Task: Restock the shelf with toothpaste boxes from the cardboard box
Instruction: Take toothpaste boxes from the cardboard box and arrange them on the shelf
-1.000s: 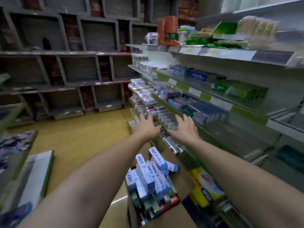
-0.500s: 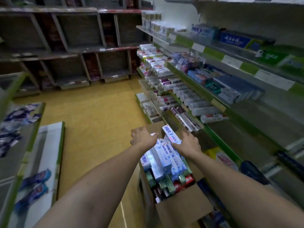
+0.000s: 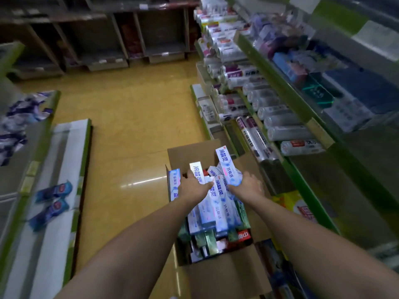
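An open cardboard box [image 3: 226, 275] stands on the floor below me, packed with white-and-blue toothpaste boxes [image 3: 218, 210] over green and red ones. Both my arms reach into it. My left hand [image 3: 193, 187] wraps around an upright toothpaste box [image 3: 197, 170], thumb pointing right. My right hand [image 3: 248, 186] grips a tilted bundle of toothpaste boxes [image 3: 224, 162] from the right side. The fingertips of both hands are hidden among the boxes. The green-edged shelf [image 3: 288, 167] runs along the right, lined with rolls and boxed goods.
A yellow package [image 3: 289, 203] lies on the bottom shelf right of the box. A low white-and-green shelf [image 3: 71, 160] with blue packets [image 3: 54, 189] stands on the left. Yellow floor [image 3: 133, 126] stretches ahead to dark shelving [image 3: 108, 39] at the back.
My hands dropped from the shelf down into the cardboard box and closed on toothpaste boxes. My view tilted down and moved closer to the box.
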The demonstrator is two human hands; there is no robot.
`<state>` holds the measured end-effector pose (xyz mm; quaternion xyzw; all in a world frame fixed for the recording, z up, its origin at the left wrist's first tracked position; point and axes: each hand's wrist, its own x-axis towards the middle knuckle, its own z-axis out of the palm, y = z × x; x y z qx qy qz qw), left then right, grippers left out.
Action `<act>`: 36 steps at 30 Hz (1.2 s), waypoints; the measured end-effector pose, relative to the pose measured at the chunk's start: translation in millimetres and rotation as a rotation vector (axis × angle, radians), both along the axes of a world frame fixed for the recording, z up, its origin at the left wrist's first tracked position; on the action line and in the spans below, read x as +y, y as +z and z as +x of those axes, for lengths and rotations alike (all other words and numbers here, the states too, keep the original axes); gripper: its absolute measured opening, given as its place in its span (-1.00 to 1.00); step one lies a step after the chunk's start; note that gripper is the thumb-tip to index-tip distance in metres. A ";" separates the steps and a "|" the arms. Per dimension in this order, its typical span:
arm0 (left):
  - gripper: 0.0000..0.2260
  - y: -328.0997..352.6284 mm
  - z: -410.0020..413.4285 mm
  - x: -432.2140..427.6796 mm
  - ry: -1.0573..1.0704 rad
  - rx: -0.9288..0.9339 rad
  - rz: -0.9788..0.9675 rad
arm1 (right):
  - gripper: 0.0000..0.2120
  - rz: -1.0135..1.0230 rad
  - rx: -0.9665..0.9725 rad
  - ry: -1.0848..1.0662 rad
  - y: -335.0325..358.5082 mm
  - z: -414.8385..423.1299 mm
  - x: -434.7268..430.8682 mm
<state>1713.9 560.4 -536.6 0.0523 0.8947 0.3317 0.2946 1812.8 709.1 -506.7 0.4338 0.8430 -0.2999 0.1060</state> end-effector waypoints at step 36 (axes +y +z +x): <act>-0.44 53.8 -27.6 20.6 0.023 0.077 0.129 | -0.59 -0.062 0.322 -0.162 -6.0 -44.3 12.3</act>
